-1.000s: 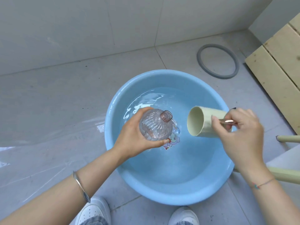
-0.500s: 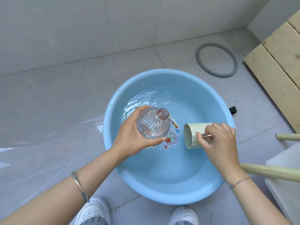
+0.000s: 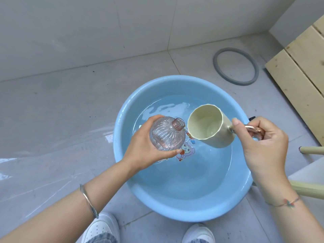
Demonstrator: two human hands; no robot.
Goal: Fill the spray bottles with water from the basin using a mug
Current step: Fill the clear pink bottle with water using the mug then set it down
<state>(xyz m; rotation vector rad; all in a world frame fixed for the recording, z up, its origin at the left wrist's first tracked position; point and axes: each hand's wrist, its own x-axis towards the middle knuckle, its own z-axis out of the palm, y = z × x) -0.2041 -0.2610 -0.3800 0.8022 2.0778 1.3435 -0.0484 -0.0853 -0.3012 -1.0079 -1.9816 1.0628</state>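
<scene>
Here the left hand (image 3: 140, 151) curls its grip round a clear ribbed plastic bottle (image 3: 166, 135), uncapped and tilted. The right hand (image 3: 263, 146) pinches the copper handle (image 3: 255, 131) of a cream mug (image 3: 210, 130), whose rim is just beside the bottle's mouth. Both hang over the blue water-filled basin (image 3: 119, 130); a grey ring (image 3: 235, 66) lies on the floor beyond.

Grey tile floor (image 3: 52, 106), pale tiled wall (image 3: 87, 28); wood slats (image 3: 301, 74) at rt, grey ring (image 3: 216, 64) nearby.

The basin (image 3: 175, 211) is moulded in glossy, smooth blue plastic; the bottle (image 3: 166, 135) in clear, ribbed plastic. The mug (image 3: 219, 139) is finished matt cream, its handle (image 3: 255, 129) in shiny coppery metal. The planks (image 3: 301, 71) are left as bare wood.
</scene>
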